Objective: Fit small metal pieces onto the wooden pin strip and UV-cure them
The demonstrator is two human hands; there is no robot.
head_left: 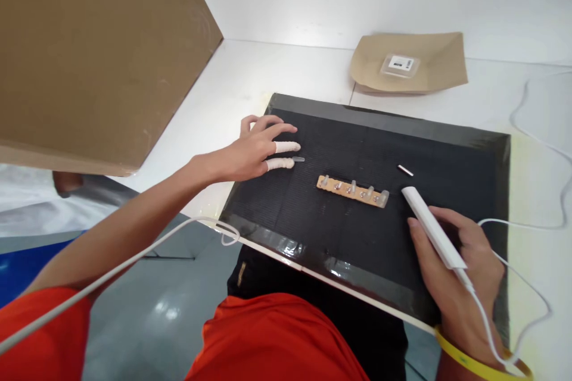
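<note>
My left hand (250,152) is over the left part of a black ribbed mat (304,220), its fingers spread. White covers sleeve its thumb and index finger. A small clear tube-like piece (298,159) is at the thumb tip; whether it is touched or only lies there I cannot tell. Wrapped in my right hand (467,268) is a slim white corded wand (433,226), its free end pointing up and left. Between the hands lies a tan strip (342,187) with several small clear pieces on it. A short shiny bar (406,170) rests beyond the wand.
At the back, a brown paper tray (366,62) holds a clear plastic box (400,65) with a white label. A large brown cardboard panel (98,59) stands at the left. White cables (536,226) run along the table's right side, and another cable (147,250) crosses my left arm.
</note>
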